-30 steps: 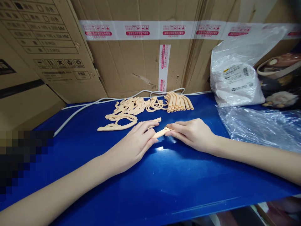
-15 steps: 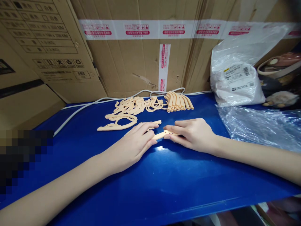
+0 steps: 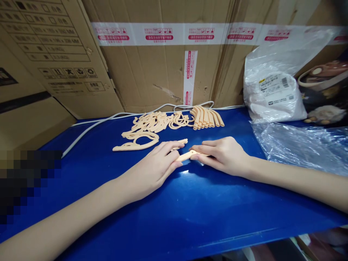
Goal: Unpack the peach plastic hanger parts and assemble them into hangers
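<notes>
Between my hands is a beige plastic folding hanger [image 3: 185, 156], with a small round hole showing at its joint. My left hand [image 3: 160, 161] pinches its left part, fingers over the top and thumb along the near side. My right hand [image 3: 224, 154] is closed on the right part, thumb and fingertips at the joint. Another beige strip [image 3: 182, 141] shows just beyond my left fingers; whether it belongs to the held hanger is hidden. Left of my left hand, a folded beige hanger [image 3: 136, 141] lies on the blue table [image 3: 174, 210].
Behind lie a pile of beige hanger pieces [image 3: 150, 122], curved hooks [image 3: 179, 120] and a row of curved arms [image 3: 207, 117]. A white cable [image 3: 108, 117] runs along the cardboard [image 3: 152, 72]. At right are a filled plastic bag [image 3: 274, 96] and clear plastic film [image 3: 288, 145].
Both hands keep their hold and have barely moved. The hanger's joint has shifted very slightly to the right, and its right part shows a little differently under my right fingers.
</notes>
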`<state>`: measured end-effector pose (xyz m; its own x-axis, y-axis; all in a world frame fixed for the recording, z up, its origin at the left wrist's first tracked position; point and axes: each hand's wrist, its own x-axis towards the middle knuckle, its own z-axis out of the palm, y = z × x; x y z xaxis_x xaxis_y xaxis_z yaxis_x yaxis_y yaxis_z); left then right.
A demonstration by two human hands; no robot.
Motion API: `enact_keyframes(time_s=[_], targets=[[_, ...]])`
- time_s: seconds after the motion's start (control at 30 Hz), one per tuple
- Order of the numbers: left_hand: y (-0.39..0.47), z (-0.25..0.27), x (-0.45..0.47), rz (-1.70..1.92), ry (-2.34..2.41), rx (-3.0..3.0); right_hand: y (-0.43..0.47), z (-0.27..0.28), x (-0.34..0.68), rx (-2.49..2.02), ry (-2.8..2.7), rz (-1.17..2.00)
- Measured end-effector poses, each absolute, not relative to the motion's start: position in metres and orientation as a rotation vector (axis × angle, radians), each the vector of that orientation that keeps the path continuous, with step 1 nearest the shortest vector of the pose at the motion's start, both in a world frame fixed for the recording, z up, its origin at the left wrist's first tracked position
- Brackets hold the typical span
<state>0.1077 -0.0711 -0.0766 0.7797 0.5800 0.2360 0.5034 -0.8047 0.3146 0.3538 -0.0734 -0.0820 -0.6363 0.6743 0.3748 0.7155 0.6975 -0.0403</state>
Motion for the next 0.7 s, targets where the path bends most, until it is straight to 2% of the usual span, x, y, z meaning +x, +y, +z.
enact_keyframes(time_s=[0.3, 0.7], targets=[[-0.0702, -0.0788, 0.1065, 0.464, 0.848, 2.749, -0.076, -0.0803, 0.3519, -1.051, -2.557, -0.319], [-0.0717, -0.0773, 0.1055, 0.472, 0.827, 2.752, -0.0741, -0.0817, 0.3544, -1.011, -2.577, -0.297]])
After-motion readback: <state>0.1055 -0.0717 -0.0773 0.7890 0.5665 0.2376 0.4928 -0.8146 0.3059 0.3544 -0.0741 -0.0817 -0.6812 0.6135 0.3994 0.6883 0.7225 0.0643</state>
